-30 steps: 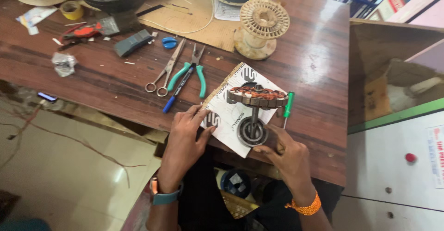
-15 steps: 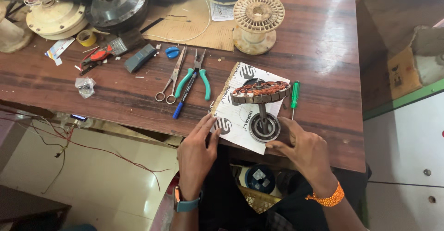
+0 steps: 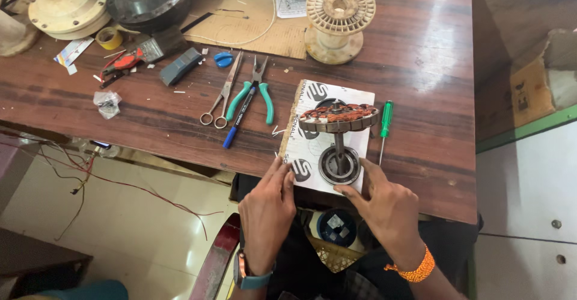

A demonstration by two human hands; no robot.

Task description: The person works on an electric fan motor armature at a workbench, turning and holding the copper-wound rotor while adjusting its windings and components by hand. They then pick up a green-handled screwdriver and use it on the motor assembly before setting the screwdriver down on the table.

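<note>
I see: L hand [image 3: 267, 207] & R hand [image 3: 384, 207], grip released, fingers flat pinning printed board [image 3: 312, 150] on tabletop [image 3: 150, 120]; wound motor core [image 3: 338, 118] upright on shaft.

Fan motors [image 3: 108, 3] cut off at top edge

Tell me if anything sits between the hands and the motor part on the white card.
Nothing visible does. The left hand rests its fingertips on the card's near edge, and the right hand touches the card beside the motor part's round base. The screwdriver lies off to the right, clear of both.
</note>
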